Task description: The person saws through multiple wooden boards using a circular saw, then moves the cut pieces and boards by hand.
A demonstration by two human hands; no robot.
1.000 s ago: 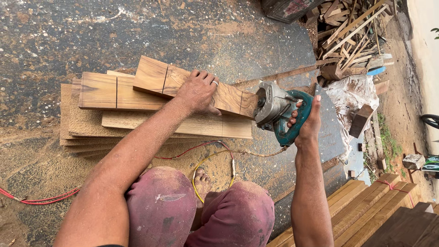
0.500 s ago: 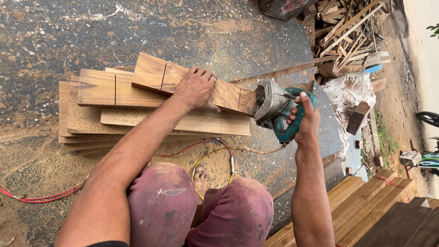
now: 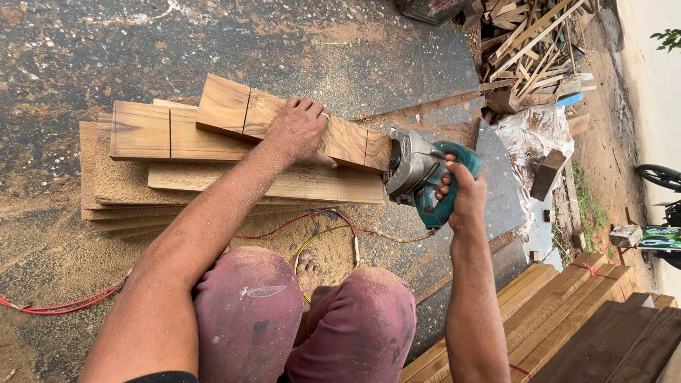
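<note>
**Saw at the plank's end**

Nearest the camera, dusty knees (image 3: 305, 312) frame a bare foot (image 3: 310, 268) and looped red and yellow cords (image 3: 312, 227). Right hand (image 3: 461, 195), fingers wrapped around the teal handle, holds the circular saw (image 3: 415, 170) at the plank's end. Left hand (image 3: 301, 131) presses flat, fingers spread, pinning the top plank (image 3: 234, 110) on stacked boards (image 3: 142, 177), probably steadying it. Beyond: scrap wood pile (image 3: 532, 35).

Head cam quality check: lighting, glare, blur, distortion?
Head view: soft, even daylight with faint shadows; the pale strip at top right is nearly washed out. Left hand on the plank and right hand on the saw are sharp, with no motion blur. Wide-angle stretch shows at the edges.
</note>
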